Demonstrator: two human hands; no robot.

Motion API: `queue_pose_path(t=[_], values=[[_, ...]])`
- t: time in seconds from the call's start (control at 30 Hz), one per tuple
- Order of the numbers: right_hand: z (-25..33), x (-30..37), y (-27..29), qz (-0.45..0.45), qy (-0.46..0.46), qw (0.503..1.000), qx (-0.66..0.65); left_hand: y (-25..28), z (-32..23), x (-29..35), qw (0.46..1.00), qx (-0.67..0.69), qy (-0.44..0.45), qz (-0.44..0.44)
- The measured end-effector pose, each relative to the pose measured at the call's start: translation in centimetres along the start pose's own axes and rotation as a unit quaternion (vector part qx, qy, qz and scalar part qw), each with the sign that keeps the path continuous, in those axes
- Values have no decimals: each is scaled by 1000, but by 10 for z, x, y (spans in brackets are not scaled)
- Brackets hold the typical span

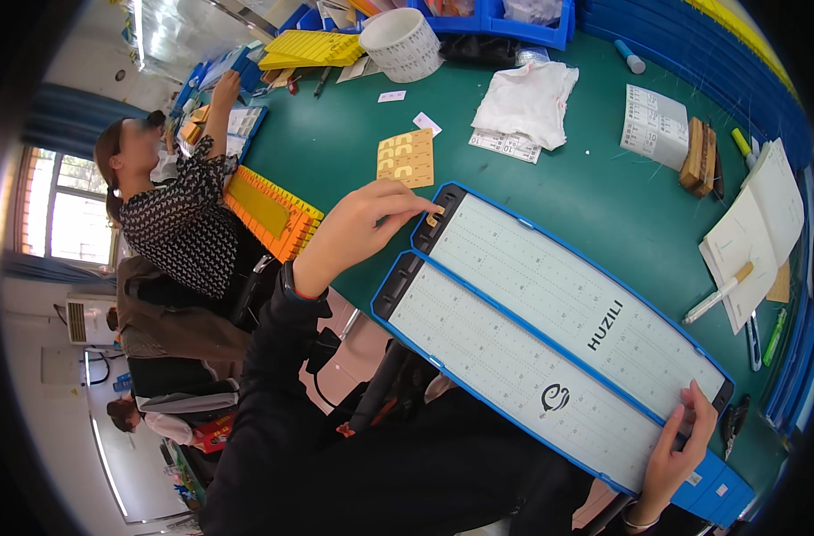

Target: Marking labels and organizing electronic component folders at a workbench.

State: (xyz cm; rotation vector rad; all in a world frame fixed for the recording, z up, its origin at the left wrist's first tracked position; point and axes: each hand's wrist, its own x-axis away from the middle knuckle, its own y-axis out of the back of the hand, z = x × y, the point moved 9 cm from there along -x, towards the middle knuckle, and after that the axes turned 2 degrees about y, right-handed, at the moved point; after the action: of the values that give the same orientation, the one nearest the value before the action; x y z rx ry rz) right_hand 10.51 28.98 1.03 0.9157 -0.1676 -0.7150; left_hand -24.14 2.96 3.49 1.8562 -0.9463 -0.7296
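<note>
A long folding case (501,332) lies open across the table's front edge and my lap. It has a blue frame, two pale panels with dotted lines and black end strips. At the far panel's left end, my left hand (364,225) pinches a small gold-coloured piece (433,219) against the black strip; the fingertips partly cover it. My right hand (680,447) curls over the case's right end, its fingers spread on the panels and the thumb apart. A tan sheet (405,158) with gold shapes lies just beyond my left hand.
A white cloth (526,105), a tape roll (401,45) and a wooden block (698,157) stand farther back. An open notebook (754,234) with a marker (719,293) lies right, near pliers (736,420). Orange-yellow racks (268,214) and a co-worker (179,205) are at left.
</note>
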Motion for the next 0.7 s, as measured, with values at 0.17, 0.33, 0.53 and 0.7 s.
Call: queue_pose_path(t=[0.17, 0.33, 0.53, 0.7], values=[[3, -2, 0, -5, 5, 1000, 2, 5, 1, 8, 999, -38, 34, 13], [0, -2, 2, -7, -17, 1000, -20, 4, -9, 10, 998, -51, 30, 24], [6, -1, 7, -22, -19, 1000, -9, 35, -41, 6, 994, 92, 19, -50], [11, -2, 8, -37, 21, 999, -18, 125, -121, 51, 904, 408, -83, -98]])
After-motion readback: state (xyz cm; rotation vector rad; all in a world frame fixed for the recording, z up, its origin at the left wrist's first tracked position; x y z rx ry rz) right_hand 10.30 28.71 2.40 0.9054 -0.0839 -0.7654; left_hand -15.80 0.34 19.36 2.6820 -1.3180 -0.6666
